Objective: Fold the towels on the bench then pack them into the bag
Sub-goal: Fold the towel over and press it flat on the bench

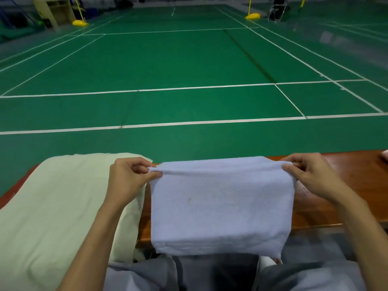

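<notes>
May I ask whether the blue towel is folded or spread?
Folded: blue towel shows doubled top edge, pinched by left hand and right hand.

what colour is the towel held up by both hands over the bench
Pale lavender-blue terry towel, plain, with one small yellowish spot; seen in the head view.

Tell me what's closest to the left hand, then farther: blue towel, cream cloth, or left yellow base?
1. blue towel: pinched in the left hand.
2. cream cloth: right beside it, left side.
3. yellow base: far across the court.
</notes>
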Motion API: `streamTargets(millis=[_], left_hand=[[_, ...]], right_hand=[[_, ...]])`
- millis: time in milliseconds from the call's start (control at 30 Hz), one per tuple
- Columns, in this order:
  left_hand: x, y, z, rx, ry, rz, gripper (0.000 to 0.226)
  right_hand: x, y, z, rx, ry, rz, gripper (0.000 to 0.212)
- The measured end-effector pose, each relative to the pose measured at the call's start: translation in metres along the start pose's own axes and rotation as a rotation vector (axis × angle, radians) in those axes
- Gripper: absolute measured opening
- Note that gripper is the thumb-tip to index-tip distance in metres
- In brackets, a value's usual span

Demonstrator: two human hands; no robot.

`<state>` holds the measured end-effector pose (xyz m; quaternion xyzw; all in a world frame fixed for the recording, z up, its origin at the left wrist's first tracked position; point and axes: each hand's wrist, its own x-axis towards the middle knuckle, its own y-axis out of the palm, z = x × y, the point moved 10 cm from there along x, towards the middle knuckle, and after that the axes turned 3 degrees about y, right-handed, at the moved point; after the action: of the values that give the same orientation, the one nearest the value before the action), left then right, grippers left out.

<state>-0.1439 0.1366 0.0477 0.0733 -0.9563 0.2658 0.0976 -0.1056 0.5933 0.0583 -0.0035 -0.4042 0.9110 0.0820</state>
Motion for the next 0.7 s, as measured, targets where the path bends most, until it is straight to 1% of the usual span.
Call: streamTargets(millis=[133,200,233,300,367,433,500,567,633,700], left_hand=[[0.018,-0.004,-0.009,0.007,0.013,-0.106,0.022],[0.034,-0.006,-0.018,0.000,0.020,-0.153,0.021],[0.043,-0.008,-0.024,-0.009,0.032,-0.176,0.021],[0.064,-0.014,-0.037,-0.068,0.059,-0.218,0.020],[0.083,-0.027,-0.055,-0.178,0.098,-0.267,0.018],[0.092,-0.045,-0.078,-0.269,0.164,-0.320,0.017],[0.091,-0.060,-0.097,-0.301,0.224,-0.345,0.018],[0.079,-0.068,-0.109,-0.293,0.277,-0.331,0.020],[0.061,-0.068,-0.109,-0.265,0.300,-0.284,0.019],[0.040,-0.064,-0.097,-0.217,0.280,-0.225,0.018]], right_hand=[[0.019,-0.025,0.010,-0.102,-0.042,-0.245,0.015],[0.033,-0.034,0.024,-0.065,-0.076,-0.315,0.017],[0.041,-0.038,0.031,-0.005,-0.082,-0.332,0.017],[0.061,-0.048,0.046,0.177,-0.082,-0.332,0.017],[0.078,-0.060,0.064,0.364,-0.086,-0.305,0.016],[0.085,-0.078,0.081,0.499,-0.118,-0.303,0.016],[0.079,-0.096,0.095,0.558,-0.159,-0.318,0.014],[0.068,-0.105,0.098,0.587,-0.181,-0.310,0.010],[0.054,-0.102,0.089,0.592,-0.168,-0.279,0.010],[0.039,-0.090,0.073,0.575,-0.144,-0.217,0.008]])
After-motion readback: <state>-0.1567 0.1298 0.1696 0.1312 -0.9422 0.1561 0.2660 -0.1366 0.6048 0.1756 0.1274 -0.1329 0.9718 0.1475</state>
